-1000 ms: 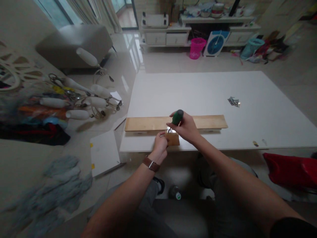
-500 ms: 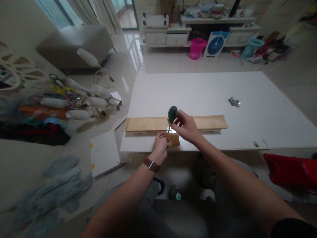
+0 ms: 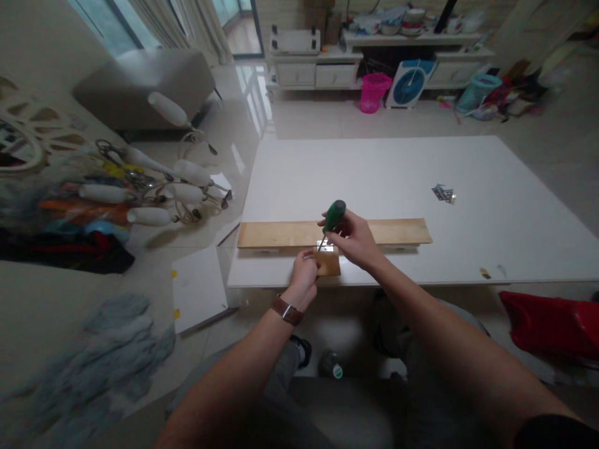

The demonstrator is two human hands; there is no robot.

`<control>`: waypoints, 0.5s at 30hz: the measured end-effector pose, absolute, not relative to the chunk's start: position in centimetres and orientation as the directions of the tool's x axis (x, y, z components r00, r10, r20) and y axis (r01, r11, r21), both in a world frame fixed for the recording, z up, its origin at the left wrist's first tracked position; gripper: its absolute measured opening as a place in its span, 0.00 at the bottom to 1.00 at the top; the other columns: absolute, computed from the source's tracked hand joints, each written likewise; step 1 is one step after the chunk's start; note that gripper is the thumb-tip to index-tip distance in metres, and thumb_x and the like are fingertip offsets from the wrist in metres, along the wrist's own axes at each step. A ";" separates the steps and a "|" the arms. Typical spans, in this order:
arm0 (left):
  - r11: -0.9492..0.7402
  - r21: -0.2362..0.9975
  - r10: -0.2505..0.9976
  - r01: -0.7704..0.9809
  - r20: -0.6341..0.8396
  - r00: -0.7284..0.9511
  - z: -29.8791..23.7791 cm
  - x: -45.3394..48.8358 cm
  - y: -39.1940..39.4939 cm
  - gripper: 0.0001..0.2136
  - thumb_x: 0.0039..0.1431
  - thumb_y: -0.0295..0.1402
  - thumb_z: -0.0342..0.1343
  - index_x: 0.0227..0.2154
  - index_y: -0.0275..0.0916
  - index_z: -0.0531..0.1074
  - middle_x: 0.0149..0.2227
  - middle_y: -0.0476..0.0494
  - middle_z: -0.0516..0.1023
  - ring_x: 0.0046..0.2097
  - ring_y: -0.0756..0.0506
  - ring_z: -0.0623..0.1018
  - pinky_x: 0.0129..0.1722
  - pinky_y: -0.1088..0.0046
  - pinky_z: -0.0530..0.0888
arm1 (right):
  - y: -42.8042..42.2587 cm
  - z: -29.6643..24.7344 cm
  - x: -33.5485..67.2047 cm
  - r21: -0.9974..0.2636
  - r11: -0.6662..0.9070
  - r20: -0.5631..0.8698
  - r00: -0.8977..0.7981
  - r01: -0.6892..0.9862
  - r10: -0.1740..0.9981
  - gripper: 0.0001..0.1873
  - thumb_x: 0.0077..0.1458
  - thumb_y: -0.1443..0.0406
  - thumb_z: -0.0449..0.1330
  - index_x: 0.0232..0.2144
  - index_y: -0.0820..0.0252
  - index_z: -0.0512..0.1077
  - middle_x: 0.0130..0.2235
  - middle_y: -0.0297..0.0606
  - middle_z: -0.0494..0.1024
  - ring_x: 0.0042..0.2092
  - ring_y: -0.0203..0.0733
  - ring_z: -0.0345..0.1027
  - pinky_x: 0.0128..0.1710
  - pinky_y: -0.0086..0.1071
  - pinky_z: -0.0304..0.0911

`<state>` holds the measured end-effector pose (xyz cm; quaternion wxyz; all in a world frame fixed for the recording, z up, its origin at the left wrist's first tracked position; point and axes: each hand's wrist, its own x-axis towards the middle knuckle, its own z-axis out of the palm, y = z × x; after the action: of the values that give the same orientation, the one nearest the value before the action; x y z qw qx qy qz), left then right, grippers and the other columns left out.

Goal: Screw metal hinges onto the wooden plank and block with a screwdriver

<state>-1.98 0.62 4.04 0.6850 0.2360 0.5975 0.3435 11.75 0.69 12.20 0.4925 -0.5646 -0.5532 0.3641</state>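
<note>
My right hand (image 3: 354,237) is closed around a screwdriver with a green handle (image 3: 334,216). Its shaft slants down to a shiny metal hinge (image 3: 324,247), where a small wooden block meets a long board. My left hand (image 3: 305,268) grips the left side of the small wooden block (image 3: 331,264); some of its fingers are hidden. Behind the block, the long wooden board (image 3: 276,234) lies across the white panel (image 3: 374,181), partly covered by my right hand. Whether a screw sits under the screwdriver tip is too small to tell.
Several metal hinges (image 3: 444,194) lie in a pile on the panel at the right. Small bits (image 3: 485,273) rest near its front edge. A white board (image 3: 197,290) is on the floor at the left, beside a lamp with several white shades (image 3: 185,193). A bottle (image 3: 331,365) stands between my feet.
The screwdriver handle has tipped to the right, and the fingers of my right hand have shifted around it. My left hand and the block stay in nearly the same place.
</note>
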 end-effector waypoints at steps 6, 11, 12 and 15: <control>0.671 0.706 0.734 -0.225 -0.676 0.067 4.6 -1.8 0.5 0.23 0.40 0.18 0.56 0.43 0.39 0.70 0.35 0.45 0.76 0.34 0.46 0.76 0.36 0.70 0.70 | 0.6 12.1 11.9 -0.893 0.102 0.206 0.197 0.438 0.959 0.15 0.50 0.59 0.72 0.39 0.54 0.75 0.34 0.33 0.79 0.30 0.38 0.68 0.32 0.36 0.64; 0.673 0.698 0.728 -0.243 -0.684 0.053 5.1 -1.7 0.5 0.23 0.41 0.17 0.54 0.43 0.39 0.70 0.35 0.45 0.76 0.35 0.46 0.76 0.38 0.70 0.71 | 0.5 12.4 11.6 -0.887 0.106 0.221 0.212 0.448 0.952 0.16 0.49 0.59 0.71 0.40 0.55 0.74 0.36 0.35 0.80 0.36 0.42 0.72 0.39 0.39 0.67; 0.672 0.701 0.730 -0.240 -0.682 0.049 5.1 -1.7 0.5 0.23 0.41 0.17 0.54 0.43 0.39 0.70 0.35 0.45 0.76 0.35 0.47 0.76 0.38 0.70 0.71 | 0.4 12.5 11.6 -0.901 0.103 0.201 0.197 0.421 0.959 0.17 0.50 0.60 0.71 0.41 0.55 0.74 0.37 0.36 0.81 0.35 0.41 0.72 0.37 0.38 0.67; 0.666 0.713 0.737 -0.219 -0.675 0.043 4.8 -1.8 0.6 0.23 0.39 0.16 0.54 0.41 0.39 0.70 0.35 0.45 0.76 0.35 0.47 0.76 0.38 0.70 0.70 | 0.4 12.7 11.5 -0.923 0.117 0.167 0.110 0.366 0.980 0.16 0.50 0.64 0.67 0.43 0.54 0.73 0.42 0.37 0.83 0.32 0.38 0.72 0.30 0.34 0.65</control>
<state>-1.81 0.55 4.78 0.6891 0.2162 0.5984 0.3469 11.54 0.36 12.65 0.4691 -0.5787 -0.5816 0.3268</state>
